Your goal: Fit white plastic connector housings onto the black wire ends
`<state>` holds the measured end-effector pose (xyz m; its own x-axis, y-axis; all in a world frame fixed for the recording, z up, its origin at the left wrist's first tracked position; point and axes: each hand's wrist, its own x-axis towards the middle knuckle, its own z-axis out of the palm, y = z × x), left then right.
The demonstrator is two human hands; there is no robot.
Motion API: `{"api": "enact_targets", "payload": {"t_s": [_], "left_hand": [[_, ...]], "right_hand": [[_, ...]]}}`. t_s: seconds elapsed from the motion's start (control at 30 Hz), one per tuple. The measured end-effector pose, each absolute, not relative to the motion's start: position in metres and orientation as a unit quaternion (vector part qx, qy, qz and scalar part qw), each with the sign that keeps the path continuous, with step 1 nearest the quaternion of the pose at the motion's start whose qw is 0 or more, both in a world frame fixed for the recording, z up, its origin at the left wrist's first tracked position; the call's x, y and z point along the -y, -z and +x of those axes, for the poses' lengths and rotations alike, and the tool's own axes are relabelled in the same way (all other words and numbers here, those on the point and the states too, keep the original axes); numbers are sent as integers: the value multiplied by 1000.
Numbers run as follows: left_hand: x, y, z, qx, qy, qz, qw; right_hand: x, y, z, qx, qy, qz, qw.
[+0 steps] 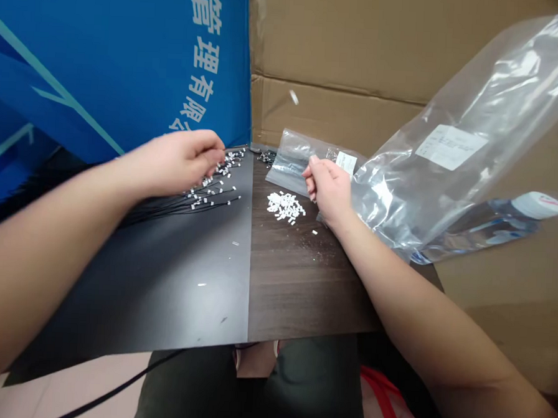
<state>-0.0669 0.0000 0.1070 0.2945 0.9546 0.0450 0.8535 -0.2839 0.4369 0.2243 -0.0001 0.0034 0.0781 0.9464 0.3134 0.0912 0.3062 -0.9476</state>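
My left hand (178, 163) curls over a bundle of thin black wires (185, 207) whose ends carry small white connectors, and its fingertips hide what lies under them. The bundle fans out across a black mat (163, 278). My right hand (329, 190) pinches the edge of a small clear plastic bag (291, 163) lying on the dark wood tabletop (298, 285). Just left of that hand is a heap of small white connector pieces (285, 206). One white piece (293, 97) appears in mid-air above the bag.
A large clear plastic bag (450, 146) with a white label lies at the right, beside a plastic bottle (503, 224). A blue printed banner (118, 57) and cardboard sheets (339, 44) stand behind the table. My legs and a red-strapped bag (381, 401) are below.
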Motion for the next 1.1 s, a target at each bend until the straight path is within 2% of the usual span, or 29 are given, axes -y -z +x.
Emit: {"api": "enact_targets", "payload": {"t_s": [0.1,0.23,0.43,0.67,0.73,0.83,0.93,1.1], "left_hand": [[-15,-130,-96,-639,-74,765,14],[-30,-123,-130,-690,33,719,-75],[-24,-93,-159,-630,97,763,-107],[-13,-107,-143,-681,22,712,-170],[1,-107,-109,-636,-27,761,-127],[41,-88,-35,-487,-134,862,48],[89,-48,36,-300,-203,916,174],[121,13,77,-121,-264,939,185]], "right_hand": [[5,-1,223,635,-313,-438,554],[9,-1,222,662,-299,-443,526],[9,-2,221,664,-299,-436,529],[10,-2,221,665,-297,-443,522],[11,-1,222,667,-296,-441,522],[11,0,221,669,-286,-448,519],[11,1,219,668,-270,-466,513],[15,3,215,672,-224,-491,507]]}}
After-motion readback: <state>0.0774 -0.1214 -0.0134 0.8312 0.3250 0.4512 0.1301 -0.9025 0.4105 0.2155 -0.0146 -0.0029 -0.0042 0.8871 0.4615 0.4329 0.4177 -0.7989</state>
